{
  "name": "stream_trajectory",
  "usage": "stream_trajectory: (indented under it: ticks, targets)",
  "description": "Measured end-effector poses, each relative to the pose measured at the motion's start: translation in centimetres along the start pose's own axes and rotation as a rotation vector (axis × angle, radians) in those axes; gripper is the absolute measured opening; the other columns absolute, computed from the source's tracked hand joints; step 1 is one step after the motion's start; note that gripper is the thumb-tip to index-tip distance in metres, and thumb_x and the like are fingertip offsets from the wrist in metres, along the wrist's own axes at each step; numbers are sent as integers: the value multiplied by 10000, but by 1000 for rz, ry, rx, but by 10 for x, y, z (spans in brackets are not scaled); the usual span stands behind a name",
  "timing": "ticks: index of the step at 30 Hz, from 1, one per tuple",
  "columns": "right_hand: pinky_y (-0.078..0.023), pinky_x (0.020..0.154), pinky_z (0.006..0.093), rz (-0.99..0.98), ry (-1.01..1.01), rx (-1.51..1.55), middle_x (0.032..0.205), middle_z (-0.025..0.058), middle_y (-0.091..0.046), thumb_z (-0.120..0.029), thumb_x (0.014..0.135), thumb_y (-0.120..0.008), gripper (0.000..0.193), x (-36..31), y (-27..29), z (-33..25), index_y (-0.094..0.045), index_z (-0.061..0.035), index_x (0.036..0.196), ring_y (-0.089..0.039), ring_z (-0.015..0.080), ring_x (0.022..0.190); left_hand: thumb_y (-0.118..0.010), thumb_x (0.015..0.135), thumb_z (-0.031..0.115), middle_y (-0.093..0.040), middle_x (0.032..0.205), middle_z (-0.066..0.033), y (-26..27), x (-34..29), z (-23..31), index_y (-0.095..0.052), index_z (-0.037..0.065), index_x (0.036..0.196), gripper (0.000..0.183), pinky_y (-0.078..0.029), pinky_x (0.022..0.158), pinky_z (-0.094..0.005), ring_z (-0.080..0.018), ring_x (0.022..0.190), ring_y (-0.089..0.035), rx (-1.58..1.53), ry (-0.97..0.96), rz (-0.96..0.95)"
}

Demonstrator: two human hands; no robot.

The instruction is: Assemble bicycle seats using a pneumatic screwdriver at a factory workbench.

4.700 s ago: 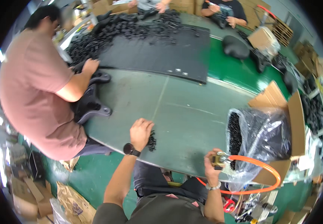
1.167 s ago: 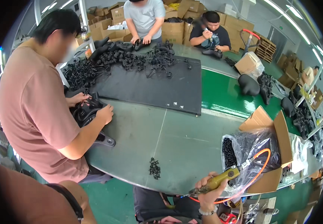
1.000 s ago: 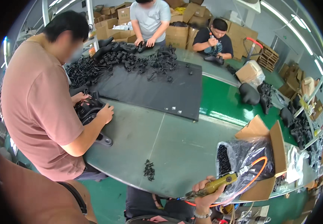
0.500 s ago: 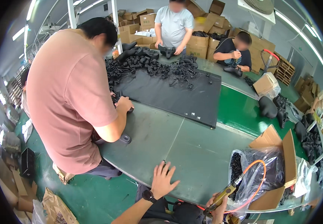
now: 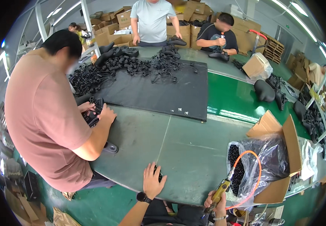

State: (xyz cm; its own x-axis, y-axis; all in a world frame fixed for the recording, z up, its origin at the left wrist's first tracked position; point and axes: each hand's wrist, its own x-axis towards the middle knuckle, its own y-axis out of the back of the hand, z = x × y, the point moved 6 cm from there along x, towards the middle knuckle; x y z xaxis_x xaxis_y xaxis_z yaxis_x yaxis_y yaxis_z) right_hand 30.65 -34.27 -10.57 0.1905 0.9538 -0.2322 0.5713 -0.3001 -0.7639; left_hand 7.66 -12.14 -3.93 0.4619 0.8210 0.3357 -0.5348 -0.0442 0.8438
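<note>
My left hand [image 5: 153, 182] lies on the green worktable [image 5: 193, 150] near its front edge, fingers stretched out and palm down. Small black parts [image 5: 159, 174] show between its thumb and forefinger; the hand partly hides them. A dark watch is on that wrist. My right hand [image 5: 217, 205] is closed round a yellow air tool [image 5: 221, 191], held at the table's front edge. The tool slants, its dark tip down to the left. An orange hose [image 5: 259, 169] loops from its upper end past an open carton [image 5: 293, 147] with plastic lining and many small black pieces [image 5: 236, 169].
At left a co-worker in a pink shirt [image 5: 46, 113] handles a black part. Two more people [image 5: 153, 22] work across the table. A black mat [image 5: 163, 90] bears a heap of black parts [image 5: 110, 69]. Black bicycle saddles [image 5: 264, 91] lie at right.
My view has shifted, so the scene sits differently. My left hand's fingers have drawn closer together over the small black parts. The air tool stays in my right hand; the far co-worker stands more upright.
</note>
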Motion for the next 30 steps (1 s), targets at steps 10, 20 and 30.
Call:
stream_trajectory:
  ticks: [10, 20, 30]
  targets:
    - [-395, 541, 380, -89, -94, 146, 616, 77, -473, -688, 822, -475, 709, 4, 0, -3, -533, -25, 1065, -479, 232, 517, -725, 744, 204, -424, 1359, -209, 14, -2, 1, -549, 6, 1157, 491, -328, 1038, -511, -418, 1265, -383, -108, 3, 133]
    - [-360, 522, 342, -94, -91, 185, 603, 45, -441, -705, 846, -401, 718, 4, -2, -8, -525, -32, 1064, -424, 194, 484, -651, 760, 141, -634, 1075, -142, 254, 54, 222, -600, 5, 1000, 280, -472, 839, -429, -357, 998, -593, -105, -806, 312]
    - [-388, 531, 338, -101, -59, 175, 652, 53, -462, -691, 853, -429, 722, 0, 0, -8, -503, -9, 1080, -464, 203, 530, -473, 940, 233, -607, 992, -129, 300, 4, 243, -251, 89, 1416, 546, -524, 776, -395, -308, 858, -610, -93, -1203, 633]
